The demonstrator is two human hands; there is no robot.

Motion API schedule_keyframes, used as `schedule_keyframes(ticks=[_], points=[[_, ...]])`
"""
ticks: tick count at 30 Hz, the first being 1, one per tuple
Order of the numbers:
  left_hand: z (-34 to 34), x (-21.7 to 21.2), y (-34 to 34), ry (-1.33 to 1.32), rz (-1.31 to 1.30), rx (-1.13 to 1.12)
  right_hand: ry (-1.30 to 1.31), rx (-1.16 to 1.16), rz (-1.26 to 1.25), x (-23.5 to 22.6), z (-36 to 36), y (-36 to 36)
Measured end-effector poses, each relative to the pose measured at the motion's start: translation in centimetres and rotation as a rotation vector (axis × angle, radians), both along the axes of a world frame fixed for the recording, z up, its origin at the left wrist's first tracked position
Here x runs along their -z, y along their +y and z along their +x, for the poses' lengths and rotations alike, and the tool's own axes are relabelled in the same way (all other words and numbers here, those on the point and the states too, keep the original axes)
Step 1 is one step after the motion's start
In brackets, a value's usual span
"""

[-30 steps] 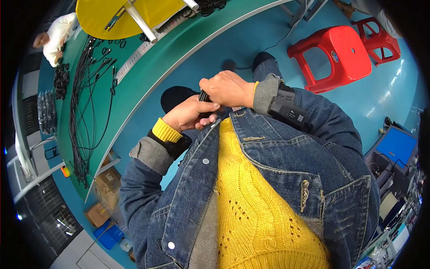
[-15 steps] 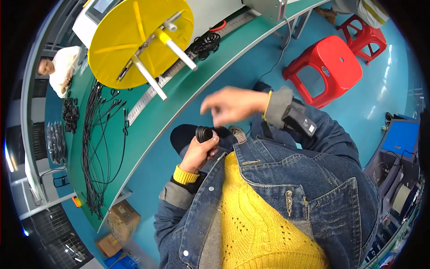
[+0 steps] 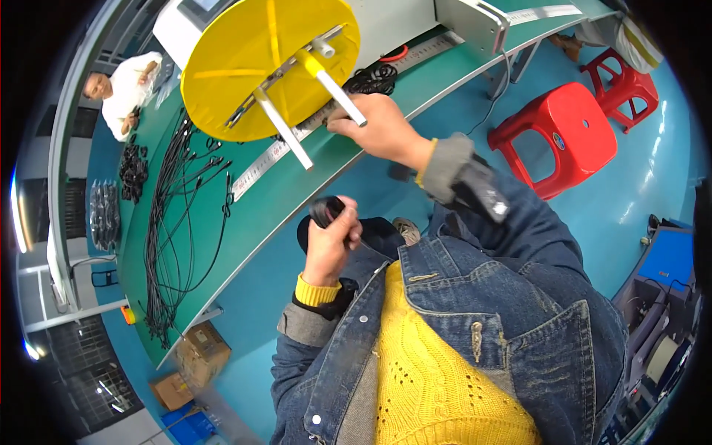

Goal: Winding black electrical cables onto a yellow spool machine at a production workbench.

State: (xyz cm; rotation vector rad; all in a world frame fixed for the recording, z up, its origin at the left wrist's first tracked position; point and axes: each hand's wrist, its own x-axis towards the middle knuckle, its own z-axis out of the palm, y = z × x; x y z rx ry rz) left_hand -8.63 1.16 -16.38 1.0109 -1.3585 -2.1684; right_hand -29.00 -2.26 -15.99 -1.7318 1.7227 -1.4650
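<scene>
My left hand (image 3: pixel 331 241) is wrapped round a small coil of black cable (image 3: pixel 325 211), held up in front of my lap. My right hand (image 3: pixel 386 132) reaches over the table edge, by the white rods (image 3: pixel 340 98) that stick out from a yellow disc (image 3: pixel 222 81). One rod partly covers its fingertips. Those fingers are bent together low over the steel ruler (image 3: pixel 259 172); what they hold, if anything, cannot be made out. Just beyond that hand lies a heap of black loops (image 3: pixel 374 77).
Long black cables (image 3: pixel 167 245) lie on the green table (image 3: pixel 259 219) at left. Across it a person in white (image 3: pixel 126 93) handles black items. Red stools (image 3: pixel 567 137) stand at right, cardboard boxes (image 3: pixel 200 354) at lower left. A grey machine part (image 3: pixel 471 26) stands at the back.
My right hand has moved from above my lap up and forward to the table by the rods. The left hand still holds the coil, turned slightly. The whole view has shifted a little.
</scene>
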Motion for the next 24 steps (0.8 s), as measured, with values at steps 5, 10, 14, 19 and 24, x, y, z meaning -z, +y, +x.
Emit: schedule_keyframes(ticks=[5, 10, 14, 19, 24], points=[[-1.6, -1.5, -1.2, 0.121, -0.047, -0.238, -0.884, -0.437, 0.572, -1.1, 1.9, 4.8], [-0.9, -0.3, -0.6, 0.069, -0.034, -0.108, -0.995, -0.457, 0.649, 1.7, 2.0, 7.5], [-0.4, 0.8, -0.5, 0.052, -0.140, -0.062, -0.954, -0.754, 0.351, 1.9, 3.1, 10.9], [-0.6, 0.5, 0.2, 0.073, -0.041, 0.035, -1.008, -0.661, 0.647, 1.9, 1.5, 10.8], [0.3, 0.1, -1.0, -0.035, 0.112, 0.260, -0.659, -0.609, 0.675, -1.3, -0.2, 8.2]])
